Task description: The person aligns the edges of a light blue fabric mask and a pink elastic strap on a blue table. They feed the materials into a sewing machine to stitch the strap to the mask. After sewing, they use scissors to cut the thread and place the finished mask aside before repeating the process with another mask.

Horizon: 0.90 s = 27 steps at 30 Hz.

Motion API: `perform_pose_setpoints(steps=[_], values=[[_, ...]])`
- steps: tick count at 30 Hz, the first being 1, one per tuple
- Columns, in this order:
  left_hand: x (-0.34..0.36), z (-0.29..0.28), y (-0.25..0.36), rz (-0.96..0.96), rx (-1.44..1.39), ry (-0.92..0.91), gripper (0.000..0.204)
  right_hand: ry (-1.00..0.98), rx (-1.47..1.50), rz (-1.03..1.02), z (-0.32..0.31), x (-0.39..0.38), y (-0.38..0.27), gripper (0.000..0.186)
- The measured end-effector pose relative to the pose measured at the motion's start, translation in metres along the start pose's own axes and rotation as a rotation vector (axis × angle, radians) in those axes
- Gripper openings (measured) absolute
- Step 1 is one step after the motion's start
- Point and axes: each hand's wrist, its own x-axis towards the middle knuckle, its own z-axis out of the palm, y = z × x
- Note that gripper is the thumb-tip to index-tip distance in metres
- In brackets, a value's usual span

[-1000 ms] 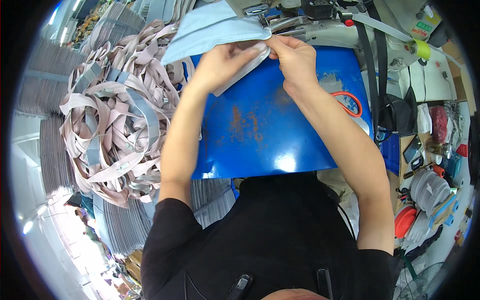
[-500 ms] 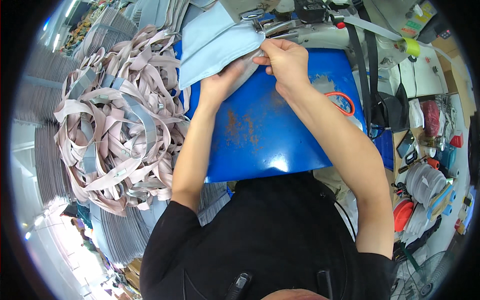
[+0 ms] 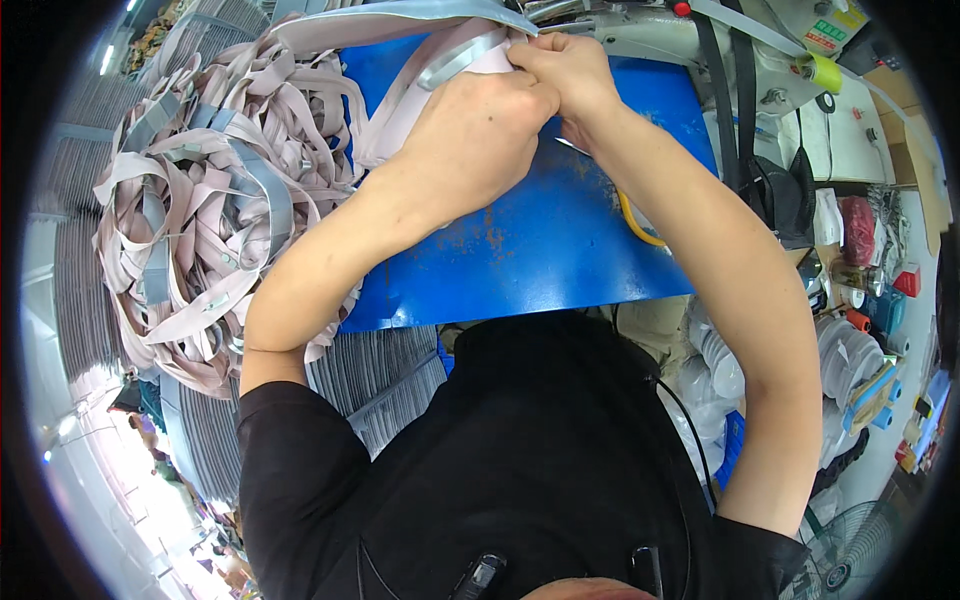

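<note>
A fabric panel (image 3: 400, 120) hangs over the far part of the blue work surface (image 3: 540, 255). Its pinkish-beige side shows, with a silvery-grey strip on it and a pale blue edge curving across the top. My left hand (image 3: 480, 135) is closed in front of the panel, fingers curled towards the right hand; what they grip is hidden. My right hand (image 3: 570, 75) pinches at the panel's right corner, its fingertips meeting the left hand's. Beneath my right forearm shows a yellow-orange loop (image 3: 637, 222), perhaps a scissors handle.
Left of the work surface lies a tangled heap of pinkish and grey straps (image 3: 200, 240). Grey stacked panels (image 3: 375, 385) stand below it. A pale machine (image 3: 650, 80), black belts (image 3: 715, 95) and cluttered shelves line the right side.
The panel has turned from its pale blue face to its pinkish side. My left hand has moved from beneath it to its front, beside the right hand. The view has shifted slightly.
</note>
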Motion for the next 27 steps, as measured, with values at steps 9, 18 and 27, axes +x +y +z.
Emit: perform_pose_setpoints(steps=[9,18,27], values=[[0.019,-0.086,-0.046,0.202,0.703,-0.262,0.047,-0.097,0.118,0.019,-0.006,-0.008,0.0,0.034],[0.057,-0.118,-0.061,0.412,0.755,-0.678,0.053,-0.099,0.146,0.001,-0.008,-0.014,0.003,0.033],[0.046,-0.102,-0.036,0.32,0.54,-0.536,0.033,-0.03,0.221,-0.004,0.003,-0.012,0.005,0.033]])
